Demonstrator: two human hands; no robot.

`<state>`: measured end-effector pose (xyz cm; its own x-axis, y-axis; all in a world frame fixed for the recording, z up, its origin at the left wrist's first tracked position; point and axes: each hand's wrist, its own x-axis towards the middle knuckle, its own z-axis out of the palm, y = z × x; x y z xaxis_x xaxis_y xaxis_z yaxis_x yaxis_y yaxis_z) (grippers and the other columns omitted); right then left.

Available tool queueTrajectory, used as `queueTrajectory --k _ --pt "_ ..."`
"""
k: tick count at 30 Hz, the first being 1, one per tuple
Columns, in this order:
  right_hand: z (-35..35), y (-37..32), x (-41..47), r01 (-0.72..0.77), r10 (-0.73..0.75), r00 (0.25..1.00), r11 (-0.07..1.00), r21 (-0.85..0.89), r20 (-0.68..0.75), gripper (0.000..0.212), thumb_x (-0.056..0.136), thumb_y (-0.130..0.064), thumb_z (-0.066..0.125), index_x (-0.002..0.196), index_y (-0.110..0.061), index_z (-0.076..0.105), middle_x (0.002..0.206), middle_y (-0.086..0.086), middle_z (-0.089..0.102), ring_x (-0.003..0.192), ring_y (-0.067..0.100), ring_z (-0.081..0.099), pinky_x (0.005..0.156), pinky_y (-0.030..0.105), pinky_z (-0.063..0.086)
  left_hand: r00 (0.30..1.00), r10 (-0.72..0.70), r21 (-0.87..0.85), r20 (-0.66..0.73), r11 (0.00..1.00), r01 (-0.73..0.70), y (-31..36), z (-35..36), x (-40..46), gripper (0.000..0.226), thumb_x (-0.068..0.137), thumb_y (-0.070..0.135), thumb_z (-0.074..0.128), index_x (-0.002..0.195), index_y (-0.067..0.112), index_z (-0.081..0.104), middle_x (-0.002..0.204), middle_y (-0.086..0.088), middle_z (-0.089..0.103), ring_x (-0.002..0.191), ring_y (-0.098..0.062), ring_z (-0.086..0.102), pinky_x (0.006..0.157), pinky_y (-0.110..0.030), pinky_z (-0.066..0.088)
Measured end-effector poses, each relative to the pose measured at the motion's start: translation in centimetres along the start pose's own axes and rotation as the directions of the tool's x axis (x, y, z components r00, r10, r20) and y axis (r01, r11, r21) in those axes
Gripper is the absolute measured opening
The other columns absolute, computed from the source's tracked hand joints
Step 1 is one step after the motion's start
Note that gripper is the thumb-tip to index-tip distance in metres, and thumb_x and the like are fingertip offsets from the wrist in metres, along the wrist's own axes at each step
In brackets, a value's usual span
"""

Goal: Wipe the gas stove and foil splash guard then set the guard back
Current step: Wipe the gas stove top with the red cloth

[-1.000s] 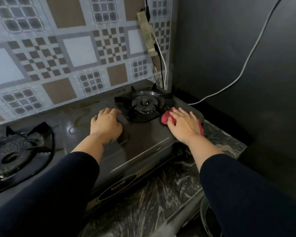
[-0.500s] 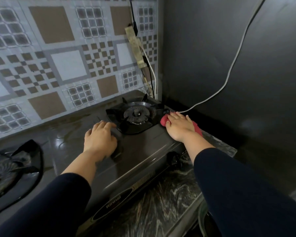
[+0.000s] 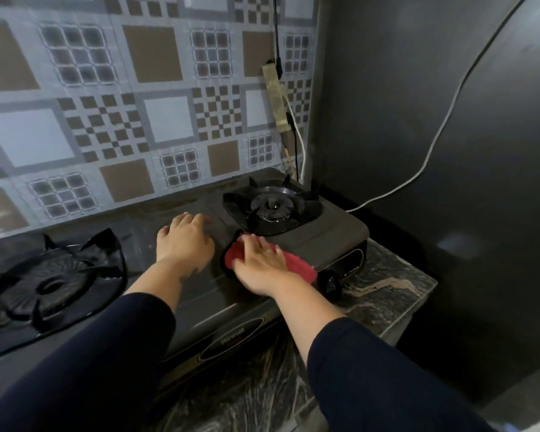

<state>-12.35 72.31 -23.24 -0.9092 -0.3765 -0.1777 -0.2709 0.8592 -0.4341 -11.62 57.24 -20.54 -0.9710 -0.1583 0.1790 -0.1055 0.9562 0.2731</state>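
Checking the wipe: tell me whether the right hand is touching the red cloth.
Touching. The head view shows the right hand pressed flat on the red cloth, fingers spread over it on the stove top.

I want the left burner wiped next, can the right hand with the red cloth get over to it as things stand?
Probably not directly: the left hand rests flat on the stove top, between the right hand on its red cloth and the left burner.

Your right hand (image 3: 259,269) hides the middle of the red cloth (image 3: 296,269). The left burner (image 3: 47,285) is cut off by the left edge. The stove's (image 3: 318,238) front label is too blurred to read.
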Motion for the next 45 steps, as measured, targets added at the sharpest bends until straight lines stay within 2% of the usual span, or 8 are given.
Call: queueTrajectory --k 7,12,16,20,23,29,36,45 --pt "1.0 -3.4 2.4 0.064 -0.052 0.995 0.985 -0.161 0.083 0.058 0.097 -0.039 0.02 0.151 -0.021 0.01 0.16 0.008 -0.014 0.147 0.025 -0.014 0.119 0.048 -0.007 0.995 -0.103 0.045 0.011 0.994 0.103 -4.6 -1.0 -1.2 0.044 0.093 0.026 0.045 0.137 0.022 0.045 0.145 -0.005 0.043 0.142 -0.025 0.026 0.114 -0.047 0.024" --pt "1.4 -5.4 4.6 0.032 -0.02 0.997 0.989 -0.146 0.081 0.06 0.096 -0.044 0.018 0.151 -0.023 0.009 0.16 0.006 -0.014 0.147 0.025 -0.016 0.118 0.048 -0.009 0.996 -0.084 0.018 0.025 0.996 0.083 -6.2 -1.4 0.0 0.042 0.094 0.028 0.043 0.136 0.023 0.046 0.144 -0.004 0.044 0.142 -0.024 0.026 0.114 -0.047 0.023" --pt "-0.6 -6.9 6.2 -0.032 0.029 0.982 0.999 0.014 0.185 0.057 0.097 -0.042 0.021 0.151 -0.028 0.008 0.159 -0.004 -0.016 0.147 0.025 -0.016 0.118 0.047 -0.009 0.998 -0.05 -0.007 0.027 0.999 0.05 -7.6 -1.8 1.3 0.042 0.094 0.026 0.042 0.136 0.024 0.046 0.144 -0.004 0.044 0.143 -0.023 0.024 0.115 -0.047 0.021" --pt "-1.4 -5.0 7.2 0.283 -0.244 0.956 0.918 -0.279 0.165 0.052 0.1 -0.04 0.026 0.149 -0.034 0.014 0.161 -0.006 -0.007 0.148 0.015 -0.008 0.118 0.046 -0.008 0.999 -0.025 -0.005 0.027 1.0 0.025 -9.0 -1.9 2.7 0.041 0.094 0.027 0.042 0.135 0.023 0.046 0.146 -0.004 0.042 0.144 -0.023 0.023 0.115 -0.046 0.02" --pt "0.4 -3.8 7.0 0.341 -0.321 0.94 0.886 -0.313 0.116 0.056 0.097 -0.051 0.026 0.149 -0.036 0.011 0.161 -0.008 -0.005 0.147 0.01 -0.008 0.119 0.044 -0.008 1.0 -0.016 -0.026 0.022 1.0 0.017 -9.9 -1.4 3.7 0.04 0.096 0.027 0.041 0.135 0.024 0.046 0.148 -0.004 0.04 0.145 -0.022 0.021 0.115 -0.046 0.018" --pt "2.1 -5.9 10.3 0.252 -0.254 0.966 0.9 -0.357 0.04 0.061 0.097 -0.052 0.019 0.151 -0.027 0.006 0.161 0.004 -0.008 0.148 0.019 -0.01 0.119 0.04 -0.009 0.999 -0.043 -0.034 0.017 0.998 0.043 -12.2 -0.8 5.9 0.039 0.098 0.029 0.038 0.137 0.025 0.044 0.149 -0.003 0.04 0.146 -0.021 0.019 0.117 -0.047 0.015" --pt "2.2 -8.3 17.1 0.162 -0.168 0.986 0.943 -0.289 0.006 0.065 0.096 -0.055 0.019 0.152 -0.023 0.006 0.161 0.009 -0.008 0.148 0.025 -0.007 0.119 0.041 -0.005 0.997 -0.061 -0.008 -0.039 0.998 0.061 -14.1 -1.0 9.0 0.038 0.099 0.033 0.036 0.134 0.026 0.047 0.148 -0.002 0.041 0.144 -0.02 0.023 0.116 -0.046 0.017" --pt "0.6 -8.5 25.4 0.06 -0.08 0.994 0.967 -0.248 -0.073 0.067 0.095 -0.056 0.02 0.151 -0.02 0.011 0.161 0.011 -0.004 0.148 0.029 -0.004 0.12 0.044 -0.002 0.997 -0.075 0.029 0.015 0.997 0.074 -14.6 0.0 13.6 0.044 0.099 0.03 0.036 0.143 0.024 0.036 0.155 0.001 0.031 0.149 -0.016 0.007 0.12 -0.051 0.007"
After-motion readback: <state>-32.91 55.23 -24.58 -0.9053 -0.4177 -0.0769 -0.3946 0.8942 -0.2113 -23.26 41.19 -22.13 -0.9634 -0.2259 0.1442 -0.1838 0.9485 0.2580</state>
